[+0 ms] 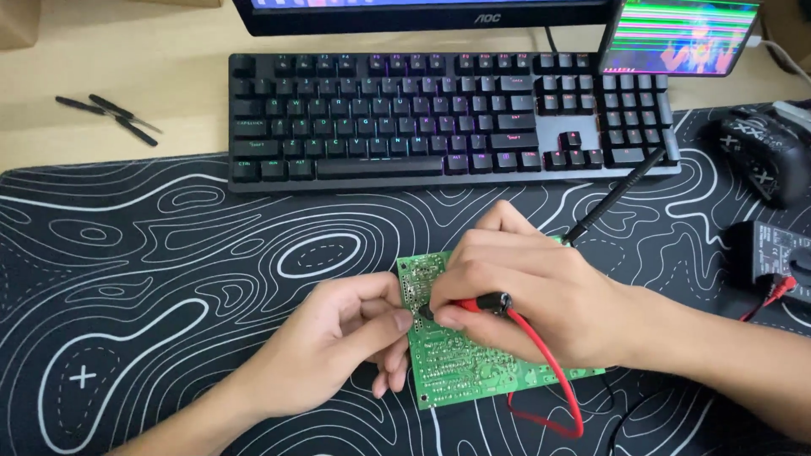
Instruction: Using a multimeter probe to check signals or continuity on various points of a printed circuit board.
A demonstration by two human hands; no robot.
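So right now it looks like the probing stage on a green circuit board (460, 371), solder side up, lying flat on a black desk mat (152, 279) with white contour-line swirls, near the front edge of the table (110, 76). The right hand (528, 295) is curled tight around a red test probe (481, 302), tip pressed down near the board's left edge, red lead (553, 371) looping off below the wrist. A black probe (612, 196) pokes out behind that hand at an angle; can't tell how it's held. The left hand (338, 338) is closed narrow, thumb and fingertips pinching the board's left edge to steady it.

My guess is that the next move needs a fine, steady touch: the solder points are tiny and packed close, so a slip could bridge two.

Board looks rigid and bumpy with joints, mat soft and cloth-like. Behind sits a backlit mechanical keyboard (439, 118) and a black meter (781, 257) off right.
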